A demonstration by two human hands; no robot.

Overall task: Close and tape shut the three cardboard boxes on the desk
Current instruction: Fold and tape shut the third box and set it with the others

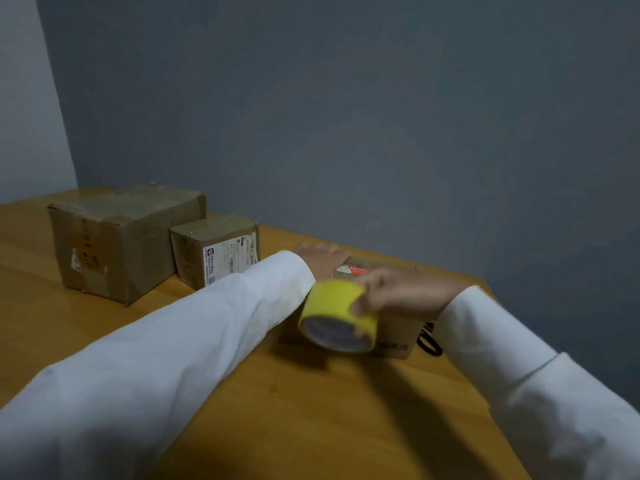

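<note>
Three cardboard boxes stand on the wooden desk. The large box is at the back left, closed and taped. Touching its right side is a small box with a white label. The third box lies flat on the right, mostly hidden by my hands. My left hand rests flat on its far top edge. My right hand grips a yellow roll of tape at the box's front-left corner.
A grey wall runs close behind the desk. A black object, possibly scissors, lies just right of the third box. The desk's right edge slants down past my right sleeve. Bare wood lies in front of the boxes.
</note>
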